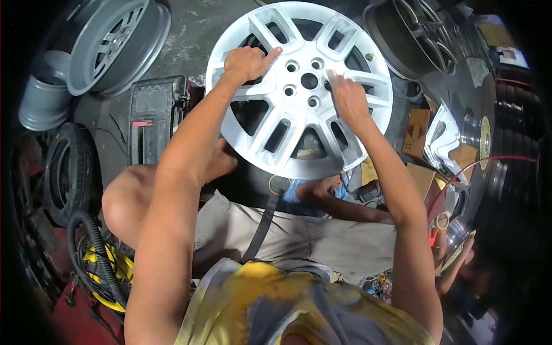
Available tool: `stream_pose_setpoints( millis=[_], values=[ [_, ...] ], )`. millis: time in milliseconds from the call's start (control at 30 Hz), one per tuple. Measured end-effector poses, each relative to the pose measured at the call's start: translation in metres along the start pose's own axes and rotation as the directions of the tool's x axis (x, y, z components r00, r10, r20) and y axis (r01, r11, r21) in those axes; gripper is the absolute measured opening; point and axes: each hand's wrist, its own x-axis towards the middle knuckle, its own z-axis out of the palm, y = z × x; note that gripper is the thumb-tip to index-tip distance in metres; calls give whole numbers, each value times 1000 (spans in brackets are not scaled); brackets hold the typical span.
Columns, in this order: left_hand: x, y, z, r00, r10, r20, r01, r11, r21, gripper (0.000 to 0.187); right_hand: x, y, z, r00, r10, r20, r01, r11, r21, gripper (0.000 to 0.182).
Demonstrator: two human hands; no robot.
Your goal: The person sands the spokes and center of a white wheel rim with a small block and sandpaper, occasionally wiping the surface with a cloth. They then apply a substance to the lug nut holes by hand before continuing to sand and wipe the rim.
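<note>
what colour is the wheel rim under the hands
The wheel rim is white to pale silver, seen in the head view.

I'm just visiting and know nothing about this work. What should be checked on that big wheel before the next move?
- Left hand on the wheel: ok.
- Right hand empty: cannot tell, fingertips blurred.
- Wheel's spoked face in view: ok.
- All bolt holes uncovered: not ok, one is partly behind the right fingers.
- Wheel firmly supported: cannot tell, its support is hidden.
- Red hose clear of the wheel: ok.
</note>
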Motion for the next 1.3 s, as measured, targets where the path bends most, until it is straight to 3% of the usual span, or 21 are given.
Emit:
stream_pose_setpoints(
  millis=[67, 133, 200, 267, 300, 533, 567, 700, 733, 767, 800, 933, 1033, 1067, 1133, 1267, 1300],
  values=[
    [1, -1, 2, 1000, -6, 0, 6, 1000, -1, 98, -4, 4, -3, 999, -21, 37, 21, 1000, -3, 49],
    [1, 1, 3, 1000, 0, -16, 0, 1000, -12, 98, 7, 2, -1, 999, -19, 37, 24, 988, -154, 49],
    [2, -1, -1, 1000, 9, -8, -9, 1000, -7, 98, 21, -7, 8, 999, 40, 30, -38, 996, -84, 42],
    [-1, -2, 2, 1000, 16, -15, -17, 1000, -9, 99, 11, -20, 22, 983, 109, -151, -109, 994, 12, 38],
    [0, -3, 3, 999, 33, -26, -33, 999, 1, 99, 7, -31, 5, 975, 209, 81, -210, 978, 2, 38],
    [0, -3, 6, 997, 43, -59, -44, 999, -3, 97, 13, -24, 17, 963, 268, -12, -268, 963, -18, 41],
    [1, -4, 9, 992, 63, -105, -62, 998, 17, 96, -2, -27, 23, 971, 214, -107, -220, 974, -46, 40],
    [0, 2, 1, 1000, 4, 17, -5, 1000, 4, 93, -1, -25, 11, 965, 259, -43, -261, 965, -40, 37],
    [0, 1, 5, 1000, 8, 18, -9, 1000, 11, 93, 14, -23, 11, 957, 279, -74, -283, 958, -49, 36],
    [0, -2, 8, 998, 36, -42, -36, 999, -5, 94, 23, -23, 8, 943, 331, 27, -330, 943, -43, 33],
    [0, -5, 10, 993, 62, -98, -65, 998, -24, 94, 20, -28, 9, 945, 326, 23, -325, 945, -41, 33],
    [-2, 1, 4, 998, 20, -66, -19, 1000, 10, 92, -5, -32, -3, 968, 240, 66, -232, 966, -113, 38],
    [0, 1, 5, 999, 25, -36, -24, 1000, 12, 91, 6, -10, -5, 990, 140, 15, -140, 990, 21, 47],
    [-1, 2, 3, 999, 26, -39, -25, 1000, 16, 91, 4, -4, -5, 990, 141, 10, -141, 990, 22, 47],
    [-4, -2, 3, 995, 59, -77, -62, 998, -28, 96, 1, 8, -10, 996, -31, 80, 27, 998, 50, 49],
    [2, 0, 10, 996, 39, -84, -40, 999, -14, 95, -2, 20, -14, 988, -79, 134, 79, 997, 5, 53],
    [2, -1, 11, 997, 32, -64, -33, 999, -14, 95, 5, 22, -12, 991, -100, 87, 101, 995, -3, 55]
  ],
)
